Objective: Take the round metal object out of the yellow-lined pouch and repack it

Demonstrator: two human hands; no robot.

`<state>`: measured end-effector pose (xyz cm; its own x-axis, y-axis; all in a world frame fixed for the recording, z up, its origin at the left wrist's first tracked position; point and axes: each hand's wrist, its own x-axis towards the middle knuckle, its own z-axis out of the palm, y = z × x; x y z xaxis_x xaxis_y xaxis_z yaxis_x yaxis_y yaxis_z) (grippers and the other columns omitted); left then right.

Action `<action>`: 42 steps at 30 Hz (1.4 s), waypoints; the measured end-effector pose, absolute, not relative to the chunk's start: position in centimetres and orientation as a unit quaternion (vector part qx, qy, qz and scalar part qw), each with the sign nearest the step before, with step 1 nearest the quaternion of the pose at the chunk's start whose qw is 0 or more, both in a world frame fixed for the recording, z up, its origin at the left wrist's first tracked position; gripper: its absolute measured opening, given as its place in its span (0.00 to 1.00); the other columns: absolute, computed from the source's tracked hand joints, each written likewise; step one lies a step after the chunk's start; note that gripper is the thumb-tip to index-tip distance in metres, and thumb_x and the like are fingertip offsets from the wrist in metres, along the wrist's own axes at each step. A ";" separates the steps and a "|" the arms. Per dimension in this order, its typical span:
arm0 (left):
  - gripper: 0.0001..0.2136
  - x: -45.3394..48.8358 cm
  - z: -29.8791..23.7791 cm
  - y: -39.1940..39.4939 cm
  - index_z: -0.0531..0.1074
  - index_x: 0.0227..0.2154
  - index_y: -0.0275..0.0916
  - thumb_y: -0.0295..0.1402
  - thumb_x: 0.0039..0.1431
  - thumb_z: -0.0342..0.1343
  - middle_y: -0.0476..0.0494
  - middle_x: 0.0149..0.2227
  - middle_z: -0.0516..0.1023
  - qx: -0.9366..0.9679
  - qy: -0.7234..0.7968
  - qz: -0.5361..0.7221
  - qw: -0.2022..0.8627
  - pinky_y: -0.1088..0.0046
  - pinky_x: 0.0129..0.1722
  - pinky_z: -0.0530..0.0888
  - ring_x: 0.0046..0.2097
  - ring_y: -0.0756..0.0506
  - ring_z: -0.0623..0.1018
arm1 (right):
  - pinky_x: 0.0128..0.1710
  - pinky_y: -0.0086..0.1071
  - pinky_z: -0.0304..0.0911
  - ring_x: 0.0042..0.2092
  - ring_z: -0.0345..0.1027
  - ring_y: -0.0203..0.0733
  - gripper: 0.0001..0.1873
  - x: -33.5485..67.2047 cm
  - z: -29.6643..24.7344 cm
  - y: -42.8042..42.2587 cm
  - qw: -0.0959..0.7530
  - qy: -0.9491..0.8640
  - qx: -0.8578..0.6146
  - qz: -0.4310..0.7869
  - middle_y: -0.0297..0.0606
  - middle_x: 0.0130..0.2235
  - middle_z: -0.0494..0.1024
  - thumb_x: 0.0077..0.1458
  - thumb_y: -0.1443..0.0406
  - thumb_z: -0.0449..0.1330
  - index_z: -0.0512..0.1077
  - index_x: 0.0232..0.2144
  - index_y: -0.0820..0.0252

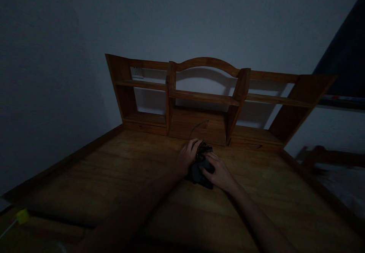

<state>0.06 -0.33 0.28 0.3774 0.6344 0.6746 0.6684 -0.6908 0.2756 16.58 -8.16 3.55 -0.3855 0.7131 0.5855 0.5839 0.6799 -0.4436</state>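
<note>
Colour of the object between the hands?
The object looks black to dark grey; head view, dimly lit.

The black object [197,174] lies on the surface [128,177], near the base of the shelf unit [203,100] and below its middle compartment. The body is dark and compact, with an irregular outline. A smooth, slightly greyer panel shows on the near part; the lower edge runs to a corner at the right. A thin, curved, brownish edge is visible at the upper end. The left hand [186,157] covers the upper left side; the right hand [217,171] grips the right side, thumb apart from the fingers. Low light and finger cover prevent exact identification of the object.
</note>
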 end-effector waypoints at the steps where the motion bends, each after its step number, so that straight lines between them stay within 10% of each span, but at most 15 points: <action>1: 0.30 0.1 0.3 -0.4 0.52 0.61 0.44 0.26 0.56 0.54 0.42 0.58 0.60 -0.830 -0.392 -0.396 0.021 0.66 0.55 0.68 0.57 0.43 0.67 | 0.52 0.42 0.60 0.50 0.64 0.48 0.18 16.6 3.5 -8.1 0.391 -0.828 -0.392 0.082 0.43 0.47 0.71 0.50 0.69 0.59 0.69 0.45 0.59; 42: 0.29 -0.2 0.5 -0.4 0.53 0.60 0.44 0.27 0.56 0.53 0.41 0.57 0.61 -0.839 -0.385 -0.385 -0.003 0.65 0.53 0.69 0.56 0.43 0.68 | 0.53 0.43 0.61 0.51 0.66 0.48 0.24 16.6 1.4 -7.0 0.426 -0.798 -0.404 0.137 0.42 0.48 0.74 0.47 0.73 0.58 0.69 0.49 0.58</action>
